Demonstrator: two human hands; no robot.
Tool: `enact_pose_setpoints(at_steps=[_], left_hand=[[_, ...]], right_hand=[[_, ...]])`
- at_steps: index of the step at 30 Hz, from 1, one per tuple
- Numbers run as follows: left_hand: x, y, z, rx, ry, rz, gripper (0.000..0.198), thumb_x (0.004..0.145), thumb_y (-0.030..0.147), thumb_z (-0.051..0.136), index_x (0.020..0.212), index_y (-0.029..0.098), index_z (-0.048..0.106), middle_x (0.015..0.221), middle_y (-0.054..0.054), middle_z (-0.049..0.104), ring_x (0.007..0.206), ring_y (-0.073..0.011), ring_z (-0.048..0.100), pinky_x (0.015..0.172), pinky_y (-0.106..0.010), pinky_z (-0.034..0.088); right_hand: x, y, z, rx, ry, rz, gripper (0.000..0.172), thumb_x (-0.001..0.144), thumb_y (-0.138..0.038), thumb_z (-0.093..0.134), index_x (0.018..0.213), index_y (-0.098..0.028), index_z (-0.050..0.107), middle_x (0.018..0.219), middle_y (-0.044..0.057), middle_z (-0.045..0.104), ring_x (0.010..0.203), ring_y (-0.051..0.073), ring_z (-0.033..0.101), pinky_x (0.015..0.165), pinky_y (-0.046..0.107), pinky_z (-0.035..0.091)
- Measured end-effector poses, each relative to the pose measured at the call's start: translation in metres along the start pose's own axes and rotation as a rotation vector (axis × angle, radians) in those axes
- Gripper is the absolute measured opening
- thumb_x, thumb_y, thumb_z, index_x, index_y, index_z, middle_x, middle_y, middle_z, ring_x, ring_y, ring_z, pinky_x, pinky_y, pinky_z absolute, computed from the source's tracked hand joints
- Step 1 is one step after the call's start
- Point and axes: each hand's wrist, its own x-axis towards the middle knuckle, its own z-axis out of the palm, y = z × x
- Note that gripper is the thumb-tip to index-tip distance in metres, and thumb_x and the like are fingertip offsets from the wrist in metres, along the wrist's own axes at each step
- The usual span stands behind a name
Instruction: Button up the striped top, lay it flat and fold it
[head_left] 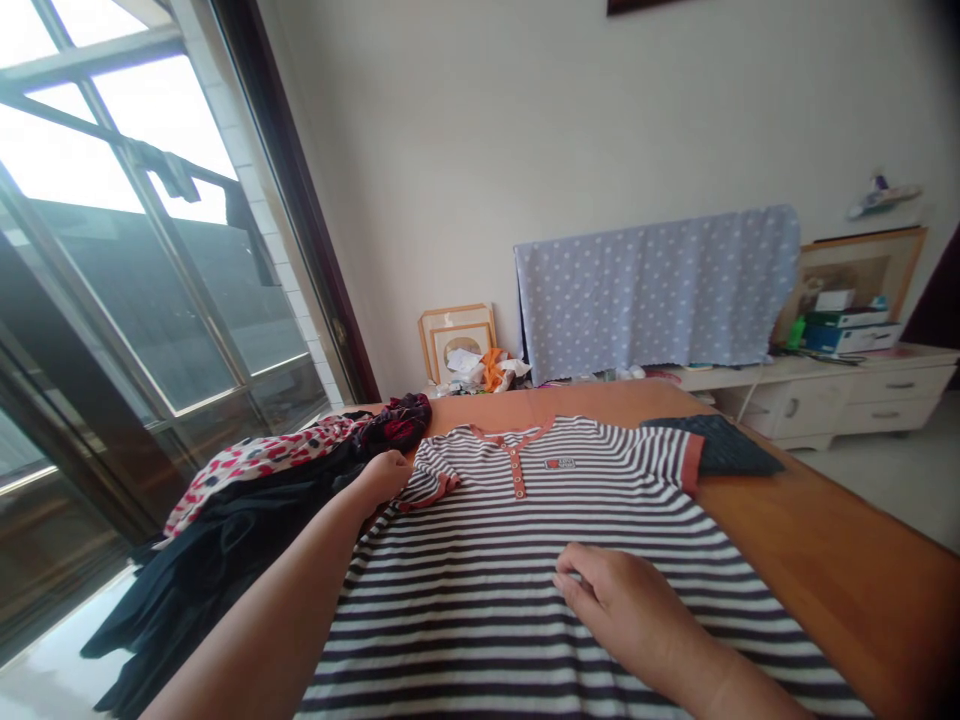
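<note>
A white short-sleeved T-shirt (517, 540) with dark horizontal stripes lies spread flat on a wooden table (810, 540). It has a coral placket, collar and cuffs. My left hand (386, 478) rests at the shirt's upper left, by the sleeve and the edge of a dark garment, with its fingers curled. Whether it pinches the fabric is hidden. My right hand (622, 610) lies on the shirt's chest, fingers slightly bent against the stripes, holding nothing visible.
A heap of black and red-patterned clothes (255, 480) lies at the table's left, and a folded dark garment (712, 445) at the far right. Beyond the far edge are framed pictures, a polka-dot cloth, and a white drawer unit. A glass door stands left.
</note>
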Motion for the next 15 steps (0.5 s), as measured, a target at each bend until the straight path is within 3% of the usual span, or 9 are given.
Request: enact_pose_setpoints(at_steps=[5,12,15], left_hand=[[-0.005,-0.007,0.001,0.214,-0.06,0.081,0.004,0.063,0.019,0.062,0.065,0.019,0.058,0.062,0.001,0.063,0.065,-0.0153,0.059,0.057,-0.022,0.039],[-0.014,0.001,0.0,0.401,-0.109,0.149,0.009,0.062,0.023,0.066,0.067,0.02,0.059,0.061,0.001,0.064,0.064,-0.0173,0.06,0.056,-0.024,0.037],[-0.022,0.006,0.004,0.439,-0.059,0.17,0.01,0.068,0.028,0.066,0.072,0.021,0.062,0.072,-0.002,0.068,0.071,-0.0202,0.062,0.059,-0.026,0.038]], right_hand=[[0.0,0.0,0.0,0.005,-0.006,0.004,0.018,0.093,-0.036,0.049,0.089,-0.028,0.065,0.08,-0.001,0.071,0.078,0.018,0.065,0.066,0.027,0.033],[0.001,0.0,0.001,-0.001,-0.021,0.006,0.021,0.094,-0.037,0.048,0.088,-0.029,0.066,0.08,-0.001,0.071,0.078,0.018,0.065,0.067,0.027,0.033],[0.0,0.0,0.003,-0.009,-0.044,0.0,0.02,0.094,-0.038,0.049,0.086,-0.028,0.065,0.079,-0.002,0.07,0.077,0.018,0.065,0.066,0.026,0.033]])
